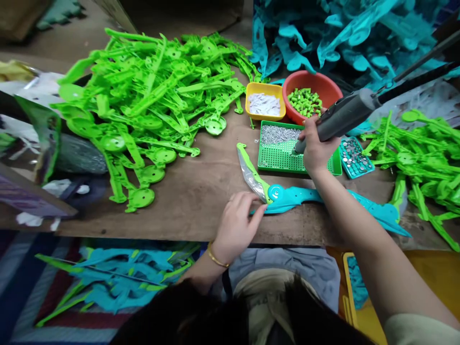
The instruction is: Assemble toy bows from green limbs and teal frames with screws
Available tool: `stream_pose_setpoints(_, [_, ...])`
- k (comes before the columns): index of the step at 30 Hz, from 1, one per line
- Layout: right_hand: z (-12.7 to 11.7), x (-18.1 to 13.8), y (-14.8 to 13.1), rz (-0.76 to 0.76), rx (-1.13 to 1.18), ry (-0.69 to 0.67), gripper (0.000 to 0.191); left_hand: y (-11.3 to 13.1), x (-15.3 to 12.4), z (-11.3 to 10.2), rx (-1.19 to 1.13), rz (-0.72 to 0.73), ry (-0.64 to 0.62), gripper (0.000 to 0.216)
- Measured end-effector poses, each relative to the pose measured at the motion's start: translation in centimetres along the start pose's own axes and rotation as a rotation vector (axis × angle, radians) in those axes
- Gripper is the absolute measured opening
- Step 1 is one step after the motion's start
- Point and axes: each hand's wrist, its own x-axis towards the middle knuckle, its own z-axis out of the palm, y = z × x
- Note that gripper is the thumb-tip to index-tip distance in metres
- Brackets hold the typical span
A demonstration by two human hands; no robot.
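Observation:
My right hand [318, 148] is wrapped around a grey electric screwdriver [347, 112], its tip down at the green perforated tray [282, 165] of small metal screws [278, 134]. On the table just below the tray lies a blue plastic toy part [298, 195] with a green-and-clear blade piece [251, 172] at its left end. My left hand [239, 218] rests by that end, thumb and fingers on the joint; part of the blade's base is hidden behind them. The toy's middle is hidden by my right forearm.
A big heap of green plastic parts [151, 96] covers the left back, with more green parts [413, 158] at right. Blue parts [345, 38] pile up behind. A yellow tray [266, 114], a red bowl [323, 81] and a small teal tray [357, 158] stand around the green tray.

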Motion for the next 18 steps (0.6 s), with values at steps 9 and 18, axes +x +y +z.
stream_pose_setpoints(9, [-2.5,-0.8,-6.3,0.003,0.028,-0.002,0.032,4.0,4.4,5.6,0.36,0.224,-0.093,0.057])
stream_pose_setpoints(18, [-6.4,-6.1,-8.9,0.144,0.094,-0.225,0.032,3.9,4.6,5.7,0.369,0.177,-0.119,0.05])
